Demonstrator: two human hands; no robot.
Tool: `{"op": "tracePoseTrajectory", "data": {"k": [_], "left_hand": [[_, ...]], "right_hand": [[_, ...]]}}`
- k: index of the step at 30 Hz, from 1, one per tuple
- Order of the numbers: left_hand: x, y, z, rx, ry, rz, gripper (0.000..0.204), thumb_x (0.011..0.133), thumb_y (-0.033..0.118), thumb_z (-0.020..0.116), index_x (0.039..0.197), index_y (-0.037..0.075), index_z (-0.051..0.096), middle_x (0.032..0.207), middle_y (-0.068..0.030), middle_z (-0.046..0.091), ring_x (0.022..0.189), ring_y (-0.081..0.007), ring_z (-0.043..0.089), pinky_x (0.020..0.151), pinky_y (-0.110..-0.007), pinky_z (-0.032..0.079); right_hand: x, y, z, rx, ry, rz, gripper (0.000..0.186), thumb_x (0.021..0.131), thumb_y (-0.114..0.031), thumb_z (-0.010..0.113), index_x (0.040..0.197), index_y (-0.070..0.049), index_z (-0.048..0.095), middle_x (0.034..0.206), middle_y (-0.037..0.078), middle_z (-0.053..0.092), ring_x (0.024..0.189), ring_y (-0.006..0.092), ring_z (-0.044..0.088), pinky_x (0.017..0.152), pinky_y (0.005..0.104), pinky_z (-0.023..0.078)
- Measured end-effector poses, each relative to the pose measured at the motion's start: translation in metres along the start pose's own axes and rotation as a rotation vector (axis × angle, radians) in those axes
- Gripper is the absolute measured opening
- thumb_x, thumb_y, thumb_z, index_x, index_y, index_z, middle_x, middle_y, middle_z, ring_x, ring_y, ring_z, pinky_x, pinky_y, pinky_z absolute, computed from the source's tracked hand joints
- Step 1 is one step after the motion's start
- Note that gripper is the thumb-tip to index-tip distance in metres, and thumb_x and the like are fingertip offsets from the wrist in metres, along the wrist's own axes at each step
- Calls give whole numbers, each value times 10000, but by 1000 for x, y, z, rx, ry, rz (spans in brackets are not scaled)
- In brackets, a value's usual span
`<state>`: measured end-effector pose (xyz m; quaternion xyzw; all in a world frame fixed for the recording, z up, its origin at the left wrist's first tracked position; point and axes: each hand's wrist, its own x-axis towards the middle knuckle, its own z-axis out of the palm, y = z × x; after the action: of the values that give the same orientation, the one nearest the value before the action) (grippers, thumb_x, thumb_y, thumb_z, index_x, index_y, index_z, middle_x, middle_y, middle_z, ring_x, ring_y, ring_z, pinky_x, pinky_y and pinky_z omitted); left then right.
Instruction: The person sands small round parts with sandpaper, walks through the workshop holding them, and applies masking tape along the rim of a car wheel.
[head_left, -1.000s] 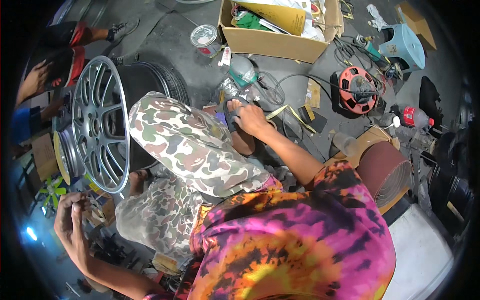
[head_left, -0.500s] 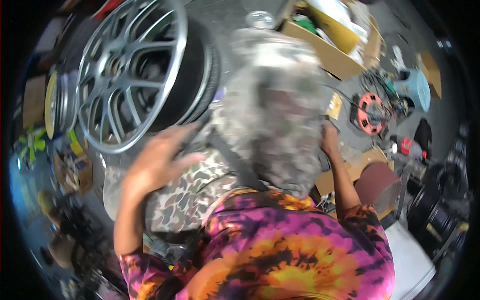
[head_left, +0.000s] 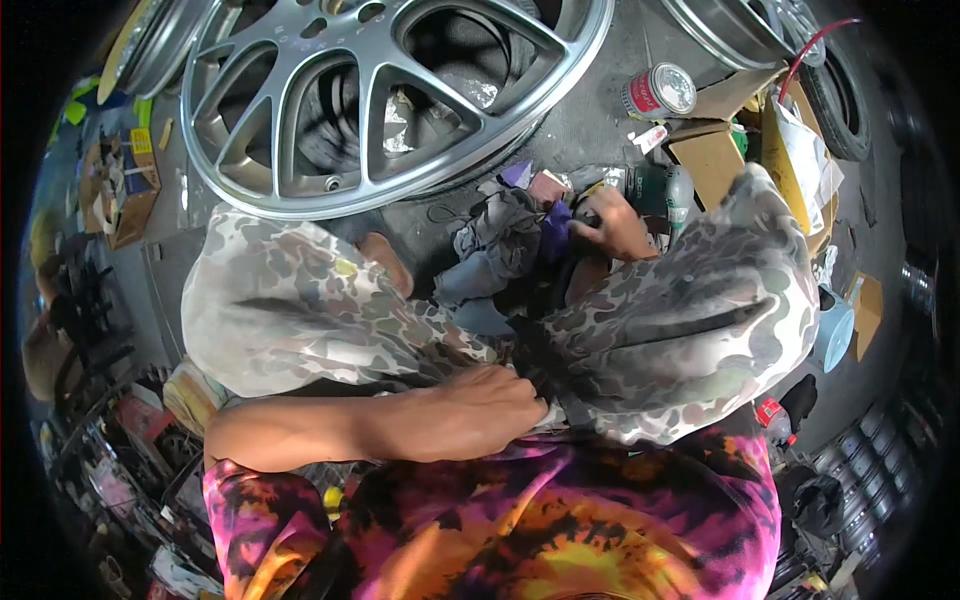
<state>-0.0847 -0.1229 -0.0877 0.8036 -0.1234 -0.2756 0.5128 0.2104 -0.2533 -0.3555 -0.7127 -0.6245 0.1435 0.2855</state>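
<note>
My left hand (head_left: 492,410) lies across my lap, its fingers curled closed beside a black strap (head_left: 560,375) at the waist of my camouflage trousers. Whatever it may grip is hidden. Past my raised right knee, my right hand (head_left: 615,225) comes out with bent fingers, close to a purple cloth (head_left: 555,232); its forearm is behind the leg, and I cannot make out what it holds. Grey rags (head_left: 497,240) lie left of that cloth. A large silver wheel rim (head_left: 370,110) stands tilted just beyond my knees.
A red-and-white tin (head_left: 658,92) stands right of the rim. Beyond my right knee are a green bottle (head_left: 678,195) and an open cardboard box (head_left: 708,165). Farther right sit a tyre (head_left: 835,105) and a blue stool (head_left: 832,328). A small filled carton (head_left: 122,190) is at left.
My left hand has come down from near the rim into my lap and closed. My right hand has moved to beyond my right knee. The view has shifted, and my legs are spread apart.
</note>
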Motion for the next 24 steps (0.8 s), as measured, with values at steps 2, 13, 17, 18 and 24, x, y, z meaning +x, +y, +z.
{"op": "tracePoseTrajectory", "data": {"k": [2, 13, 17, 18, 24], "left_hand": [[2, 0, -5, -19, -10, -45, 192, 866, 74, 555, 1044, 3, 546, 1025, -155, 552, 991, -338, 549, 889, -435, 427], [-3, -2, -18, -35, -25, -162, 193, 897, 90, 527, 1071, 13, 555, 1053, -160, 561, 1027, -340, 555, 909, -441, 432], [-2, -4, -25, -8, 4, -182, 221, 940, 133, 513, 1130, 27, 551, 1095, -175, 565, 1031, -360, 564, 910, -455, 441], [1, -4, -28, 3, -62, -230, 232, 952, 147, 509, 1150, 32, 547, 1116, -181, 562, 1029, -366, 565, 911, -459, 445], [-3, -1, -49, -62, -61, -216, 274, 947, 149, 513, 1196, 36, 531, 1214, -202, 537, 1074, -365, 557, 941, -447, 442]], "right_hand": [[13, -2, 16, -108, -325, 12, 416, 756, -333, 790, 1036, -40, 695, 1073, 132, 605, 1047, 345, 562, 828, 483, 482], [32, 16, 65, 289, -281, 243, 305, 870, -272, 685, 1064, -37, 668, 1216, 195, 571, 1052, 418, 579, 910, 456, 466], [62, 17, 55, 23, -219, 111, 320, 857, -202, 674, 1103, 0, 634, 1167, 219, 578, 1071, 422, 568, 900, 459, 468], [66, 18, 52, -18, -255, 71, 332, 823, -177, 688, 1097, 2, 634, 1131, 216, 579, 1077, 422, 566, 905, 457, 475], [45, 41, 48, 18, -627, 216, 396, 721, -171, 737, 1082, -36, 651, 1081, 165, 590, 1126, 392, 560, 945, 476, 462]]}}
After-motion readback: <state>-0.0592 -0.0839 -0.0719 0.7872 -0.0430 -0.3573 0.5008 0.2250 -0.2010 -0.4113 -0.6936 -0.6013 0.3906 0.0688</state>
